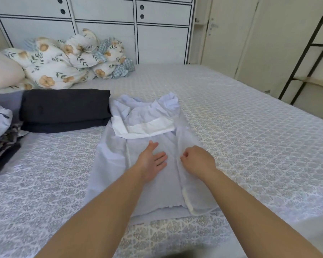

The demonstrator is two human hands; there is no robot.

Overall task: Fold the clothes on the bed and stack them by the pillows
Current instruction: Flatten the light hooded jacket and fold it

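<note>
so my left hand [151, 161] lies flat, fingers straight and slightly spread, pressing on the middle of the pale blue garment [147, 146], which is spread lengthwise on the bed [250, 127] in front of me. my right hand [198, 160] is curled, pinching the thin, soft fabric at the garment's right folded-in edge. the cloth looks light and a little sheer, with a white band across its upper part and a crumpled top end. the bedcover is quilted, printed with a small grey lattice. just beside the garment's upper left sits one dark folded stack [63, 110], smooth and rectangular. one loose heap of clothes [2, 138] lies at the left edge. two pillows show: one floral [50, 67], one plain pale [2, 71].
</note>
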